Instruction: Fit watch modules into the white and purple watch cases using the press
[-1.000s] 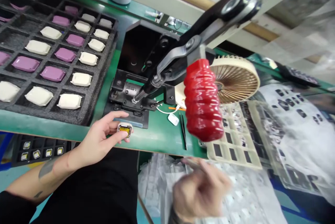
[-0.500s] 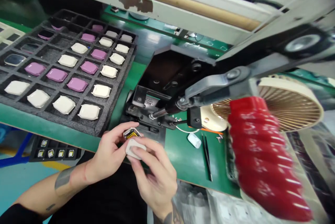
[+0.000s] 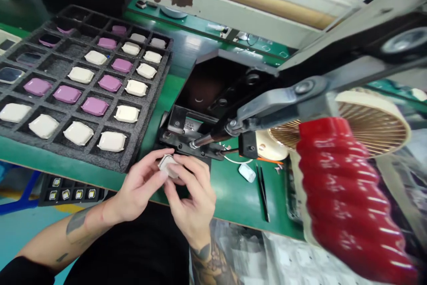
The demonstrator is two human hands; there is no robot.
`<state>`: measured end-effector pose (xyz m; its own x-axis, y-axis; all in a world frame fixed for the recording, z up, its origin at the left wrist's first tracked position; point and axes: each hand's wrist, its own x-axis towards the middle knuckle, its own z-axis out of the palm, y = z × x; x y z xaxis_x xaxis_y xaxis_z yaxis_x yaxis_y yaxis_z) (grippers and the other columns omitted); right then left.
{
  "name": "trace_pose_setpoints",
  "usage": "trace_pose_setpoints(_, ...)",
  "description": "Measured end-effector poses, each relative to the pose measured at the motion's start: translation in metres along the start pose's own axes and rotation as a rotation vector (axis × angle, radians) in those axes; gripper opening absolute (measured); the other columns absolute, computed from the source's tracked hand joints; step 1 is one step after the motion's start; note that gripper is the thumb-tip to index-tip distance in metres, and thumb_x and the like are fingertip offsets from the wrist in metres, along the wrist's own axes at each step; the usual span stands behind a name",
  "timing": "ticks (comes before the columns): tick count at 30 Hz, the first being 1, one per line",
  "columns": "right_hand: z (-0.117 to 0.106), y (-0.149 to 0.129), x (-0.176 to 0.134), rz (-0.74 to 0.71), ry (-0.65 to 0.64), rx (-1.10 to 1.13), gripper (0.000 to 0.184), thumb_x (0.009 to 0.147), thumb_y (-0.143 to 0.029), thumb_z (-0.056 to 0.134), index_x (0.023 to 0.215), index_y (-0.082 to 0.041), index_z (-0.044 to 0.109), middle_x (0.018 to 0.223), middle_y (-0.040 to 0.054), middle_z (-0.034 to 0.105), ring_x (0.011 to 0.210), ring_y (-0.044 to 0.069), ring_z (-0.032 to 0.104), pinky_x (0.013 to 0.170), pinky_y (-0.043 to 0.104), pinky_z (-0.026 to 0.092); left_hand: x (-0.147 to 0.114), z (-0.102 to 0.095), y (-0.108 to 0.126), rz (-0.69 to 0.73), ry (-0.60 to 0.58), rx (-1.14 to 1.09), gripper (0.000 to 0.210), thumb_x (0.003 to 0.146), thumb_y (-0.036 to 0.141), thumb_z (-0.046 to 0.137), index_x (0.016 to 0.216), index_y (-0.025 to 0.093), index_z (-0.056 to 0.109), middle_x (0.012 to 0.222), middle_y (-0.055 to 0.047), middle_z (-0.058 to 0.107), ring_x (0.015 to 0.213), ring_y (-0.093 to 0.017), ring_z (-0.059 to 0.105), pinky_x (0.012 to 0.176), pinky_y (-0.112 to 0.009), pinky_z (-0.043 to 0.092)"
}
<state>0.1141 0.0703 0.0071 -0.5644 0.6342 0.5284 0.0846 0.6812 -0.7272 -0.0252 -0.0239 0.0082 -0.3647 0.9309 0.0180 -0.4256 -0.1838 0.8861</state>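
Note:
In front of the press, my left hand (image 3: 138, 189) and my right hand (image 3: 195, 196) meet around one small piece. A rounded white cover (image 3: 169, 165) faces up, laid over a small watch case whose dark rim shows along the cover's upper left edge. My left fingers and thumb pinch the case from the left. The right fingers press on the cover and hold its right side. The case's inside is hidden under the cover and fingers.
A grey foam tray (image 3: 133, 142) at left holds white and purple watch-shaped pieces. The black press (image 3: 187, 138) has a red ribbed handle (image 3: 347, 196) reaching right. Tweezers (image 3: 263, 194) and a small clear-white piece (image 3: 247, 172) lie on the green mat. A fan (image 3: 373, 120) stands behind.
The white cover has moved up onto the watch case, hiding the yellow part that showed inside. Both hands have come closer together and slightly up.

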Motion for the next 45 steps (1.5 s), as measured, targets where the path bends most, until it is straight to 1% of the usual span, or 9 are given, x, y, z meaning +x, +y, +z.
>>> trace_pose_setpoints(3, -0.002, 0.000, -0.009, 0.055, 0.028, 0.012, 0.043, 0.104, -0.016, 0.076, 0.145, -0.029, 0.073, 0.148, 0.0115, 0.070, 0.138, 0.032, 0.068, 0.116, 0.056, 0.062, 0.002, 0.003, 0.000, -0.014, 0.087, -0.019, 0.022, 0.116, 0.027, 0.068, 0.138, 0.024, 0.071, 0.121, -0.006, 0.087, 0.101, -0.019, 0.087, 0.094, -0.028, 0.071)
trace_pose_setpoints(6, -0.007, 0.000, -0.015, 0.157, 0.104, 0.037, 0.043, 0.107, -0.026, 0.074, 0.149, -0.027, 0.069, 0.143, 0.0133, 0.071, 0.137, 0.033, 0.069, 0.119, 0.059, 0.061, 0.000, 0.005, -0.002, -0.026, 0.053, -0.049, 0.021, 0.118, 0.031, 0.065, 0.138, 0.024, 0.068, 0.124, -0.009, 0.086, 0.099, -0.023, 0.088, 0.090, -0.035, 0.073)
trace_pose_setpoints(10, -0.014, -0.001, -0.011, 0.187, 0.047, 0.179, 0.027, 0.114, -0.039, 0.066, 0.136, -0.026, 0.075, 0.130, 0.0112, 0.075, 0.124, 0.028, 0.075, 0.106, 0.046, 0.068, -0.004, 0.003, -0.005, 0.038, -0.014, 0.100, 0.028, 0.119, 0.031, 0.062, 0.144, 0.026, 0.073, 0.138, -0.009, 0.081, 0.121, -0.023, 0.082, 0.107, -0.033, 0.066)
trace_pose_setpoints(14, -0.018, -0.002, -0.011, 0.208, 0.028, 0.210, 0.021, 0.114, -0.037, 0.068, 0.125, -0.025, 0.080, 0.122, 0.0097, 0.079, 0.112, 0.025, 0.079, 0.093, 0.038, 0.070, -0.005, 0.000, -0.006, 0.059, -0.074, 0.254, 0.038, 0.120, 0.029, 0.058, 0.155, 0.032, 0.072, 0.151, -0.006, 0.076, 0.137, -0.021, 0.074, 0.118, -0.029, 0.059)
trace_pose_setpoints(19, -0.017, -0.001, -0.020, 0.154, 0.106, 0.100, 0.025, 0.114, -0.031, 0.061, 0.128, -0.025, 0.081, 0.122, 0.0109, 0.079, 0.109, 0.027, 0.080, 0.091, 0.041, 0.070, -0.003, 0.006, -0.005, 0.176, -0.099, 0.338, 0.036, 0.116, 0.020, 0.065, 0.145, 0.034, 0.079, 0.137, -0.002, 0.085, 0.123, -0.019, 0.082, 0.109, -0.025, 0.063)
trace_pose_setpoints(26, -0.016, -0.004, -0.014, 0.128, 0.142, 0.103, 0.019, 0.113, -0.034, 0.067, 0.124, -0.026, 0.081, 0.117, 0.0095, 0.079, 0.106, 0.027, 0.080, 0.091, 0.043, 0.069, -0.004, 0.021, -0.012, 0.250, 0.096, 0.378, 0.024, 0.113, 0.024, 0.070, 0.131, 0.026, 0.085, 0.124, -0.006, 0.089, 0.112, -0.024, 0.086, 0.102, -0.030, 0.069)
trace_pose_setpoints(35, -0.021, -0.014, -0.017, 0.150, 0.160, 0.198, 0.032, 0.113, -0.053, 0.067, 0.116, -0.024, 0.081, 0.111, 0.0106, 0.082, 0.103, 0.026, 0.081, 0.091, 0.042, 0.071, -0.019, 0.006, -0.020, 0.374, -0.018, 0.623, 0.039, 0.108, 0.017, 0.072, 0.141, 0.037, 0.082, 0.128, 0.001, 0.088, 0.112, -0.024, 0.087, 0.102, -0.029, 0.069)
trace_pose_setpoints(40, -0.080, 0.008, -0.022, 0.085, 0.213, -0.328, 0.035, 0.108, -0.032, 0.074, 0.142, -0.024, 0.073, 0.134, 0.0132, 0.076, 0.124, 0.027, 0.076, 0.108, 0.045, 0.066, -0.015, -0.012, -0.023, 0.046, 0.077, 0.557, 0.042, 0.111, 0.037, 0.073, 0.151, 0.026, 0.069, 0.138, -0.008, 0.084, 0.116, -0.027, 0.086, 0.108, -0.036, 0.069)
trace_pose_setpoints(45, -0.206, 0.056, -0.020, 0.329, 0.258, -0.820, 0.023, 0.110, -0.030, 0.063, 0.124, -0.021, 0.079, 0.125, 0.0124, 0.078, 0.120, 0.027, 0.073, 0.110, 0.046, 0.060, -0.016, -0.021, -0.014, -0.042, 0.058, 0.532, 0.032, 0.104, 0.044, 0.082, 0.130, 0.027, 0.072, 0.122, -0.005, 0.087, 0.098, -0.025, 0.087, 0.086, -0.031, 0.075)
